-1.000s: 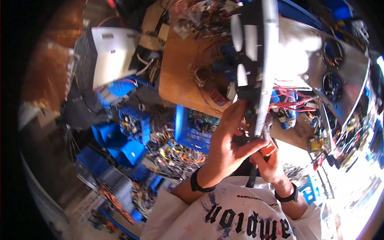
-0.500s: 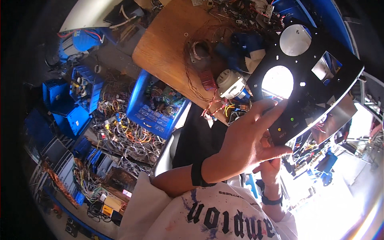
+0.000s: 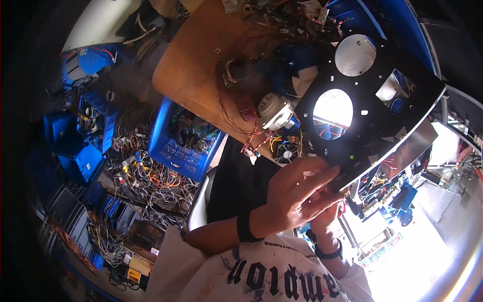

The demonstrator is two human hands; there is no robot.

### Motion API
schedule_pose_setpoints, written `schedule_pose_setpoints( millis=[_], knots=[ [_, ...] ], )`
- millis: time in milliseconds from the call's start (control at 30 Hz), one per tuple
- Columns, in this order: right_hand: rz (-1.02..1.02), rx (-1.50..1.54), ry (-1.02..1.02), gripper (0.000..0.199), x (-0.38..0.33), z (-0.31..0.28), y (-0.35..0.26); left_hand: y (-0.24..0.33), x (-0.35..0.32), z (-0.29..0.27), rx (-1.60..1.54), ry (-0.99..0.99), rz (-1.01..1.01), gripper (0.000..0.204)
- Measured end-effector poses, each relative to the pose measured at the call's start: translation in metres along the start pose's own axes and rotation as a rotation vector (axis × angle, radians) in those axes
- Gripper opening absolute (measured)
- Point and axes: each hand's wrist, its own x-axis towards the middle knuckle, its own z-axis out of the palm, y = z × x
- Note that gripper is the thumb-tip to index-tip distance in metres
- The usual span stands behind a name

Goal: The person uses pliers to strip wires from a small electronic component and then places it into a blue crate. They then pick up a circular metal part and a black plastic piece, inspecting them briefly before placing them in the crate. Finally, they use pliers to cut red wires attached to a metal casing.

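A large black panel (image 3: 373,132) with two round cut-outs, a square opening and small holes is tilted in front of me at the right. A green dot shows near its lower end. My left hand (image 3: 297,194), with a black wristband, closes on the panel's near corner. Its index finger lies across the panel's face and its thumb is at the edge. Below and partly behind it is my right hand (image 3: 326,221), close under the same corner, its fingers mostly hidden.
A wooden tabletop (image 3: 186,65) carries a white round motor-like part (image 3: 275,110), thin wires and dark parts. Left of it stand a blue crate (image 3: 176,156) of circuit boards, a heap of tangled wires (image 3: 151,189) and blue bins (image 3: 83,166). Bright light floods the lower right.
My left hand has slid down to the panel's near corner, its fingers now over the spot where a yellow dot showed. The whole view has shifted slightly left.
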Motion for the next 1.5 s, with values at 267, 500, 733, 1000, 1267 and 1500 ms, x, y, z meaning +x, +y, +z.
schedule_pose_setpoints(
  millis=[267, 500, 733, 1000, 1267, 1500],
  knots=[
    [0.083, -0.145, -0.093, 0.012, -0.004, -0.014, 0.010, 0.006, 0.001, -0.005, 0.079, -0.020, 0.010, 0.057],
    [-0.134, -0.044, -0.154, 0.038, 0.016, -0.015, 0.020, 0.005, -0.002, 0.002, 0.180, -0.074, 0.006, 0.053],
    [0.010, -0.147, -0.290, 0.060, 0.027, -0.030, -0.024, -0.006, -0.055, 0.000, -0.086, 0.036, -0.448, 0.054],
    [0.012, -0.012, -0.405, 0.067, 0.025, -0.063, -0.012, -0.002, -0.073, -0.001, -0.053, -0.099, -0.616, 0.032],
    [0.091, 0.166, -0.472, 0.042, 0.029, -0.087, -0.004, 0.022, -0.059, 0.030, 0.244, -0.015, -0.203, 0.028],
    [-0.114, 0.403, -0.405, 0.035, 0.058, -0.066, -0.027, 0.046, -0.020, 0.030, 0.485, 0.063, 0.092, 0.027]
  ],
)
